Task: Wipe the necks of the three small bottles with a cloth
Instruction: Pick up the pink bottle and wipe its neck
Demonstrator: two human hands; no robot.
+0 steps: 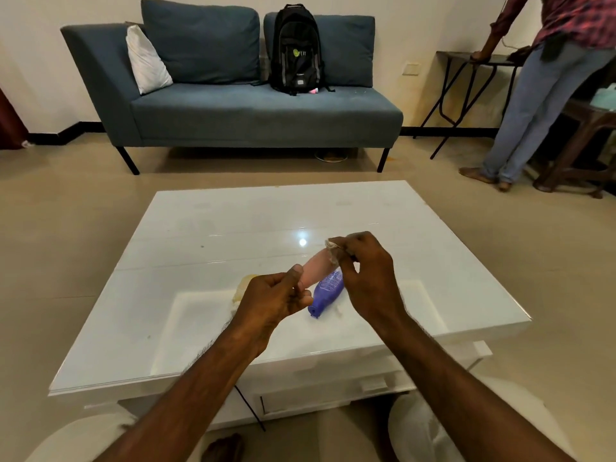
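Observation:
A small pink bottle (316, 269) is held above the white table (186, 261). My left hand (273, 300) grips its lower end. My right hand (366, 275) pinches a pale cloth (333, 250) around the bottle's upper end, which the cloth and fingers hide. A purple bottle (328, 291) lies on its side on the table just under my hands, cap toward me. A yellowish bottle (245, 285) lies on the table behind my left hand, mostly hidden.
A blue sofa (233, 111) with a black backpack (296, 48) and a white pillow stands beyond the table. A person (546, 95) stands at the far right beside a dark folding table (480, 58).

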